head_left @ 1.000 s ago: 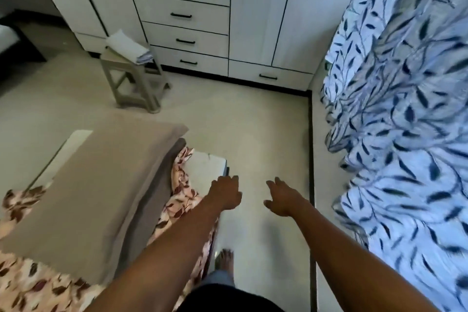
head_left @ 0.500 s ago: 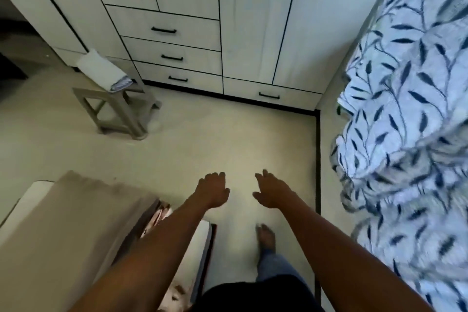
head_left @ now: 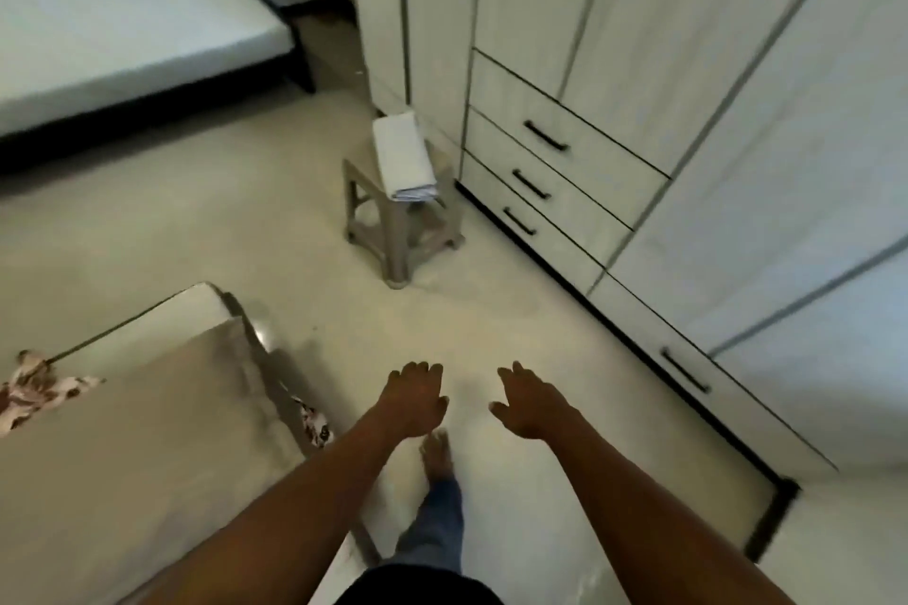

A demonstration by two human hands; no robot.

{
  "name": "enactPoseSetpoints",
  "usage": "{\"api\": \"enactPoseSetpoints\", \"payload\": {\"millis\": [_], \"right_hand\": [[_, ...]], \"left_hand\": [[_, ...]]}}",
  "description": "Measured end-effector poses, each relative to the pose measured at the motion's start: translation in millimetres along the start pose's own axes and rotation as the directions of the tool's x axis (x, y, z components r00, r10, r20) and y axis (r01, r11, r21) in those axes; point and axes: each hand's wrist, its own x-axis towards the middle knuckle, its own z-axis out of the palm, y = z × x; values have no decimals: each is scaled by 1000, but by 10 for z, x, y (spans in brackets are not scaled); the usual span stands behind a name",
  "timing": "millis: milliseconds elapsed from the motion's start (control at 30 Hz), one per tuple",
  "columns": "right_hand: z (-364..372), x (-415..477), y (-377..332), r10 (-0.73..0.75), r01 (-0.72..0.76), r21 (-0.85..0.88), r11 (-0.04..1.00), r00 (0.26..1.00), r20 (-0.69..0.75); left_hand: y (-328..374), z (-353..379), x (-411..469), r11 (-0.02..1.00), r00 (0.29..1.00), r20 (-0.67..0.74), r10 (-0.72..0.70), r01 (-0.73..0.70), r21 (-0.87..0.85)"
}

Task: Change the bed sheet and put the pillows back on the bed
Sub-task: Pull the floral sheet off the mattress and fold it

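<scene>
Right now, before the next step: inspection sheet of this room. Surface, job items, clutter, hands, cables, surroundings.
Surface: pale floor, the person's bare foot on it.
Job's things: folded sheet lies on a stool beside the wardrobe; tan pillow on the bed at lower left, floral sheet showing at its edge.
Clutter: nothing seen.
Hands: left hand and right hand both open, holding nothing, over the floor.
Cables: nothing seen.
Surroundings: wardrobe drawers closed; second bed at far left.

Grey stool (head_left: 399, 241) beside white wardrobe (head_left: 565, 152)
</scene>
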Motion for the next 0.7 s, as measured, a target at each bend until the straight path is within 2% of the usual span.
{"api": "enactPoseSetpoints", "payload": {"millis": [200, 333, 500, 700], "right_hand": [[-822, 1549, -658, -161, 175, -102, 979, 978, 131], [-1547, 2667, -1249, -242, 257, -157, 954, 964, 108], [-2249, 3657, -2145, -404, 432, -205, 879, 900, 165], [-2866, 5176, -3300, -551, 608, -220, 763, 789, 271]], "left_hand": [[-1135, -493, 1008, 965, 974, 53, -221, 227, -133], [-1935, -1180, 1617, 950, 960, -56, -275, 262, -171], [-2908, -1772, 1973, 871, 893, -85, -443, 406, -275], [-4173, -2197, 2471, 698, 761, -35, -648, 576, -426]]}}
